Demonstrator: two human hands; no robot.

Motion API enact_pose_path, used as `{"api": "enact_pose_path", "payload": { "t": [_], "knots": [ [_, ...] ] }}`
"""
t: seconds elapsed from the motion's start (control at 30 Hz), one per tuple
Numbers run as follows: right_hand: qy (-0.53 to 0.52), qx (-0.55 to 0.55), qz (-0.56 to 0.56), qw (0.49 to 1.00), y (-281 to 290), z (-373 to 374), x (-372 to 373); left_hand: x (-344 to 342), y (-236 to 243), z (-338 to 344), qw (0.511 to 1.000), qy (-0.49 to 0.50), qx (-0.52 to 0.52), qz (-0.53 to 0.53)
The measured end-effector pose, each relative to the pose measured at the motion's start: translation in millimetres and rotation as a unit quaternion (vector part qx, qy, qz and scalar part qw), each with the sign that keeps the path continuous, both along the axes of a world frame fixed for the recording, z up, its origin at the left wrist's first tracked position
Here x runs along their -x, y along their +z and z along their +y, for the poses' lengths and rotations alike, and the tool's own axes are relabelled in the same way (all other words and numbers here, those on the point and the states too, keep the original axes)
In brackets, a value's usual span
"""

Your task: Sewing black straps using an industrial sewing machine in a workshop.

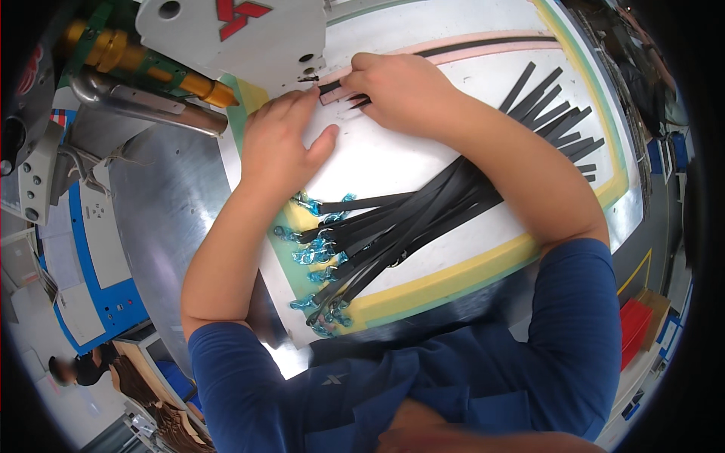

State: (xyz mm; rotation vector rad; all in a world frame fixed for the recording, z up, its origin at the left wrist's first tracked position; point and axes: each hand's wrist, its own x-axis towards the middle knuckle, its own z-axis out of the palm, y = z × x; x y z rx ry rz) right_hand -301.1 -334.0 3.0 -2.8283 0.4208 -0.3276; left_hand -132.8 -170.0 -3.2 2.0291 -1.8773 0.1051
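Observation:
A black strip (495,41) lies along a pink band on the white board (362,151). My right hand (389,90) has its fingers bent onto the strip's left part. My left hand (283,136) rests beside that end, forefinger near its tip, thumb spread apart. A pile of black straps (423,211) crosses the board beneath my right forearm, with crinkled blue clear bits (317,249) on their left ends. Yellow tape (445,270) borders the board.
Above my left hand are a white machine plate (226,38), a brass fitting (151,64) and a steel cylinder (151,109). A blue-edged control panel (106,302) stands left. Another person (83,366) is at lower left. A red bin (634,332) sits at right.

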Motion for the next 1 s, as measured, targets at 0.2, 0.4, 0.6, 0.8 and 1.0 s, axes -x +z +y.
{"api": "enact_pose_path", "payload": {
  "t": [0.2,0.4,0.6,0.8,1.0],
  "knots": [
    [0.004,0.005,-0.010,1.000,-1.4,1.9,-0.2,2.8,-4.0,0.7,0.998,-0.002,0.016,-0.056],
    [0.002,0.008,-0.002,1.000,3.0,0.2,0.9,5.0,-1.6,0.3,0.997,0.012,0.001,-0.079],
    [-0.003,0.014,-0.015,1.000,2.1,4.4,-0.5,8.2,-6.8,3.2,0.997,0.026,-0.007,-0.070],
    [-0.006,0.032,-0.005,0.999,-1.3,3.2,-1.9,8.3,-4.9,3.4,0.998,0.027,-0.018,-0.051],
    [-0.007,0.017,-0.002,1.000,0.7,4.9,-3.1,9.0,-3.0,4.0,0.998,0.031,-0.029,-0.050]
  ]
}}
